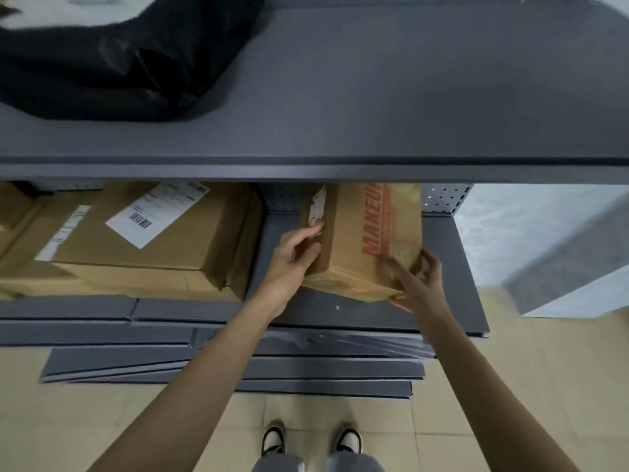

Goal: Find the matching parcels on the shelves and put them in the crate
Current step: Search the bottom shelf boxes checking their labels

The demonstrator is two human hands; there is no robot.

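Head view: brown parcel [360, 240] with orange lettering is seen on lower grey shelf [452, 267], tilted, right of larger labelled box [149, 240]. Its left side is gripped by left hand [292, 257]; its near right corner is grasped by right hand [420, 284]. Black bag [112, 59] lies on upper shelf [374, 97].

The person's two arms were bare, with no sleeves, no watch and no rings to see. The left hand [295, 255] and right hand [420, 284] wore no gloves. The trousers [316, 463] were light grey. The shoes [349, 437] were cream-white with dark trim and dark laces.
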